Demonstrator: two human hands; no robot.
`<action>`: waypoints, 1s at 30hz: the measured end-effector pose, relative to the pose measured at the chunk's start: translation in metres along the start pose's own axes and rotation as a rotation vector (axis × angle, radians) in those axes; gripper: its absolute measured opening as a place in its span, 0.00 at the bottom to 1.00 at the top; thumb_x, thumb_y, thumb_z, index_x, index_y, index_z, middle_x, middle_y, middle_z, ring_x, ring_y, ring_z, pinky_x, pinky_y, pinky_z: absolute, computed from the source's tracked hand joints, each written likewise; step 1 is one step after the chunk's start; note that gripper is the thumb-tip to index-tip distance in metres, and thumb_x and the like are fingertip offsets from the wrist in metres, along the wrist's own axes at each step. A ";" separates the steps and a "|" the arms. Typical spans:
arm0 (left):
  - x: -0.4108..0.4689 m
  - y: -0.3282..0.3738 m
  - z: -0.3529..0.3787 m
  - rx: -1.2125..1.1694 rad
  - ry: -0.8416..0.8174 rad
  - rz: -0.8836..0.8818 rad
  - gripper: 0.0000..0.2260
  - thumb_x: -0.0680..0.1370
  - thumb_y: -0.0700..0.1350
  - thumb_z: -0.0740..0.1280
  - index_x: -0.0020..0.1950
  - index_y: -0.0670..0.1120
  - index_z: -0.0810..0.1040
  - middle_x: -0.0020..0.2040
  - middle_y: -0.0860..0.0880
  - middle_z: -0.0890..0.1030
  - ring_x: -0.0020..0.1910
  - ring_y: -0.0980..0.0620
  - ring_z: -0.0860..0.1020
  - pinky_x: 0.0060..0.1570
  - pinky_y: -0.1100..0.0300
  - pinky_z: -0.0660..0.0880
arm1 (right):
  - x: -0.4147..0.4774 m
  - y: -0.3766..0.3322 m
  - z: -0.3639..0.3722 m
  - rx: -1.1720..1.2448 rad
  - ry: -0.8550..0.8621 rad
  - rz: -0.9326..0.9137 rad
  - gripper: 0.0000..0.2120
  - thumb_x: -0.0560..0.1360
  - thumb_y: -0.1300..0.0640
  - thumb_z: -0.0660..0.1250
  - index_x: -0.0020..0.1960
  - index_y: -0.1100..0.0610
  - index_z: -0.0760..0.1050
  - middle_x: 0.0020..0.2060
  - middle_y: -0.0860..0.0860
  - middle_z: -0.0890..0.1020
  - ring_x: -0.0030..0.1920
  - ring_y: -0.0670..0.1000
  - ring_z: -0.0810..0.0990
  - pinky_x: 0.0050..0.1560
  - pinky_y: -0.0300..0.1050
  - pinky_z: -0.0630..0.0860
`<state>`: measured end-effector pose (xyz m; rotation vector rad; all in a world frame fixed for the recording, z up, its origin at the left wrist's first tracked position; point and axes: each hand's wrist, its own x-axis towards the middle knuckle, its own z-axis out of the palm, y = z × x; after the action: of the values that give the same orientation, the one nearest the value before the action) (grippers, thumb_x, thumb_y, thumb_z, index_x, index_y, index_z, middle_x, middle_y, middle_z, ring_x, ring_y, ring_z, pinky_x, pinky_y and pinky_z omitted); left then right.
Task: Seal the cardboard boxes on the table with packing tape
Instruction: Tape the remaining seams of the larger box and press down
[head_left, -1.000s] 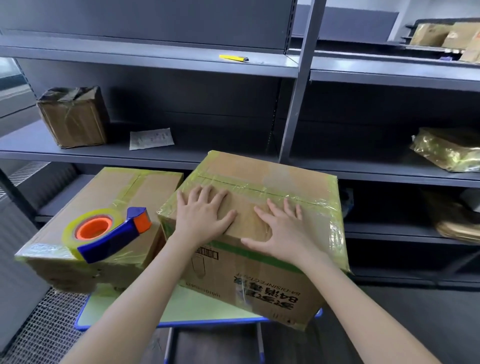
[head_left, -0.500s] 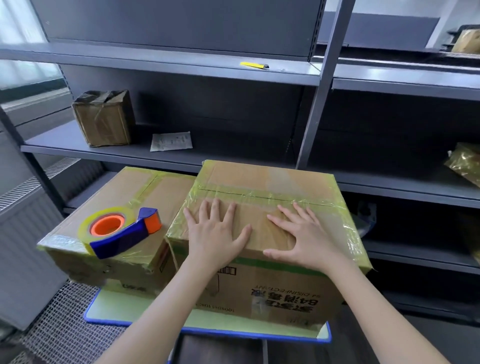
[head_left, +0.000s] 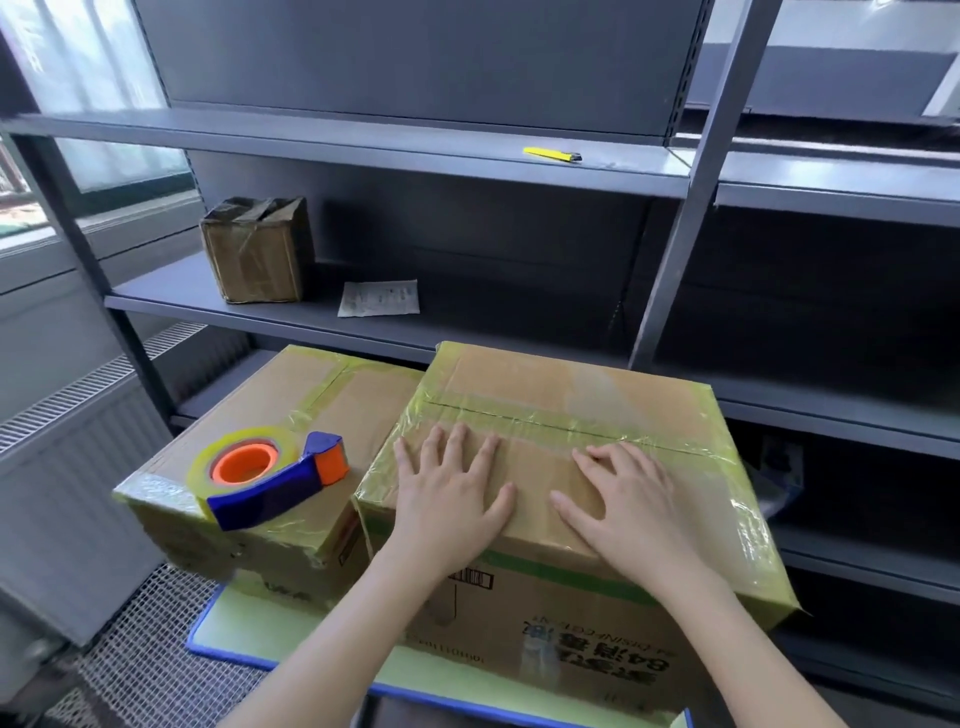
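Note:
A large cardboard box (head_left: 582, 395) stands on the small table (head_left: 228, 631), its closed top crossed by yellowish clear tape along the seam and edges. My left hand (head_left: 449, 493) and my right hand (head_left: 621, 501) both lie flat on the near part of its lid, fingers spread, pressing down. To its left a second, lower taped box (head_left: 322, 395) touches it. A tape dispenser (head_left: 270, 475) with a blue handle, orange core and a roll of clear tape lies on that box's top, a hand's width left of my left hand.
Grey metal shelving (head_left: 363, 150) runs behind the table. It holds a small taped box (head_left: 254, 249), a paper slip (head_left: 379, 299) and, one shelf up, a yellow utility knife (head_left: 551, 154). A radiator (head_left: 67, 467) and mesh flooring (head_left: 135, 665) lie at the left.
The view has swung left and drawn closer. Both hands stay flat on the big box's lid, with hardly any shift. The dispenser has not moved.

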<state>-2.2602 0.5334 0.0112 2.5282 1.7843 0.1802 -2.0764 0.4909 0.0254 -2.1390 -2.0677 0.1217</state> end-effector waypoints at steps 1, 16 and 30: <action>0.000 -0.004 -0.002 -0.016 0.011 0.018 0.26 0.79 0.63 0.44 0.77 0.57 0.48 0.77 0.50 0.51 0.76 0.46 0.47 0.72 0.39 0.40 | 0.002 -0.005 0.001 0.004 0.025 0.024 0.30 0.77 0.35 0.51 0.75 0.47 0.59 0.70 0.46 0.63 0.73 0.51 0.54 0.75 0.52 0.48; 0.000 -0.184 -0.006 -0.385 0.264 -0.047 0.10 0.78 0.46 0.64 0.57 0.50 0.80 0.53 0.54 0.79 0.55 0.52 0.75 0.46 0.62 0.69 | 0.060 -0.182 0.033 0.150 0.138 -0.161 0.19 0.80 0.54 0.58 0.71 0.51 0.67 0.64 0.47 0.73 0.66 0.49 0.67 0.69 0.42 0.60; -0.015 -0.274 0.038 0.044 -0.087 0.003 0.23 0.74 0.63 0.58 0.62 0.48 0.70 0.60 0.52 0.75 0.65 0.50 0.68 0.69 0.50 0.50 | 0.086 -0.293 0.119 0.274 -0.084 -0.005 0.16 0.79 0.55 0.58 0.67 0.52 0.67 0.57 0.51 0.73 0.55 0.51 0.76 0.48 0.42 0.72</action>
<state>-2.5170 0.6123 -0.0550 2.5264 1.7722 0.0305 -2.3820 0.5925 -0.0356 -1.9943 -1.9664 0.4726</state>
